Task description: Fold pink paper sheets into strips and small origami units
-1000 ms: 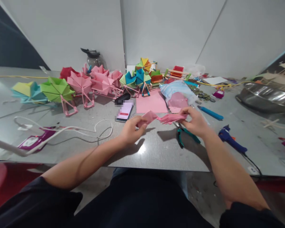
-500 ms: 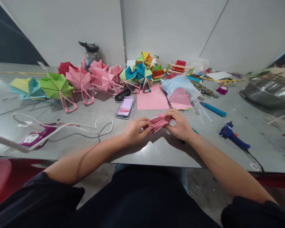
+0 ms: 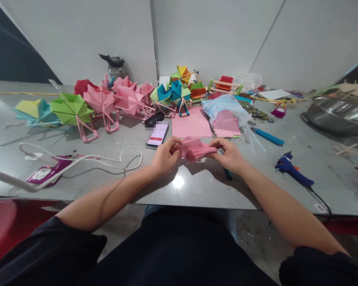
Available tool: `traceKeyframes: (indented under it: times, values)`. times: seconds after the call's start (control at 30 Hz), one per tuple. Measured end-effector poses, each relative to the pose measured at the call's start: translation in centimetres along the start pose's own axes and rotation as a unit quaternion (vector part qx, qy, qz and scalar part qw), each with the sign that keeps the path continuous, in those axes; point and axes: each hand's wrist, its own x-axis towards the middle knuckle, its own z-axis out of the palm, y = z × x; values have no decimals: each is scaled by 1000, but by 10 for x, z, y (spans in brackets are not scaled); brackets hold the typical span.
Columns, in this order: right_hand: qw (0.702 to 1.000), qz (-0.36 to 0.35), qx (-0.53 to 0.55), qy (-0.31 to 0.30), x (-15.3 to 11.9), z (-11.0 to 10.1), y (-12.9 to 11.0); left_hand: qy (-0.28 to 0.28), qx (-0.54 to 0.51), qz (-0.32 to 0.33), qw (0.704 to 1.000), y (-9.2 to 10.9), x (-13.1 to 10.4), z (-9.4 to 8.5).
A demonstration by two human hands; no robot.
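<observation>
Fingers [image 3: 174, 142] hold paper [image 3: 199, 151] (pink, folded).

Pale wall panels [image 3: 203, 39] rise behind my grey table [image 3: 107, 188]!
Red stool [image 3: 1, 226] lower left, light glaring mid-tabletop.

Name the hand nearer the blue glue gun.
The right hand, just left of the glue gun across bare tabletop; the left hand is farther left, beyond the folded pink paper.

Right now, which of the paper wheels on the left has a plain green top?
The green wheel, between the yellow-and-blue wheel and a pink wheel. Only its top is all green.
</observation>
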Motion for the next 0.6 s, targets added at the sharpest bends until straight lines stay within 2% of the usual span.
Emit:
traceKeyframes:
  times: [0.17,0.27,0.4,0.6]
  values:
    - [999,-16,-8,-28,-2,4,-3,-95,55,31,993,9,-3,-1]
    - [999,-36,-8,-26,-2,8,-2,-125,74,48,988,14,-5,0]
    - [1000,-18,-1,6,0,10,2,-111,74,39,990,15,-5,-1]
    - [1000,24,1,19,1,3,9,-47,55,11,997,8,-2,-2]
